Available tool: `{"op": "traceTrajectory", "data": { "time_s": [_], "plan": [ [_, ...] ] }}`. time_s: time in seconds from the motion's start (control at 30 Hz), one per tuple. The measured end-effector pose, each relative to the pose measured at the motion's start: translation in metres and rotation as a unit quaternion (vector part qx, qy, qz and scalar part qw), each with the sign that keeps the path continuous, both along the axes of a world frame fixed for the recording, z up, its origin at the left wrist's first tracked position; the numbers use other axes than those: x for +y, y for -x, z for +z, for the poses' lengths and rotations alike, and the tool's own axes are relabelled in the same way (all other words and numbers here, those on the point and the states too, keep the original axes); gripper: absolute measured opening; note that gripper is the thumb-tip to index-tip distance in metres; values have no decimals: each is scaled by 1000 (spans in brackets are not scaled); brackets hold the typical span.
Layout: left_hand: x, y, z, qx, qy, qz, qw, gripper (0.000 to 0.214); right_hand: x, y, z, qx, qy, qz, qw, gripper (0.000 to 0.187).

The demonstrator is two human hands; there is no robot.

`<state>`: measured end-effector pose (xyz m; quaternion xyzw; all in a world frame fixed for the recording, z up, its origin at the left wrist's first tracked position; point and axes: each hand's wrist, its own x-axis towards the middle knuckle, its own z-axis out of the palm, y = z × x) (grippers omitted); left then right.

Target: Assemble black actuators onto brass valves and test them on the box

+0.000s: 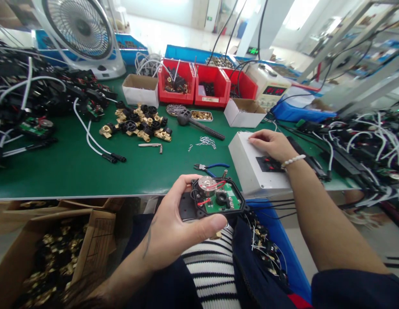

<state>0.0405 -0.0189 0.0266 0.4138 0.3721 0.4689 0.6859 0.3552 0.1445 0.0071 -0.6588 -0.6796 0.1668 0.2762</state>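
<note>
My left hand (176, 221) grips an open black plastic housing (243, 209) just in front of the table edge. Inside it sit a green circuit board (230, 195), a round silver motor (207, 183) and red wires. My right hand (273, 145) is at the far end of a white control box (251, 169) with a dark switch panel, its fingers bent and pressed together. Whatever may be between those fingertips is hidden. Blue-handled cutting pliers (217, 165) lie just beyond the housing.
Brass fittings with black knobs (141, 122), a black mallet (202, 126) and small wire clips (207, 142) lie on the green table (58, 171). Red bins (212, 99) and a fan (80, 30) stand behind. Wired assemblies (379, 141) crowd the right; a blue crate (294, 266) sits below.
</note>
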Motion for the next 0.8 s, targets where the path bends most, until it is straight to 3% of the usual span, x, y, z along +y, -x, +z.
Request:
{"op": "traceTrajectory", "data": {
  "time_s": [0.27, 0.8],
  "plan": [
    [-1, 3, 2, 10, -17, -22, 1000, 47, 0, 0, 0, -2, 1, -2, 1000, 27],
    [-1, 2, 2, 13, 0, 7, 1000, 53, -2, -2, -2, 0, -13, 11, 1000, 29]
  ]
}}
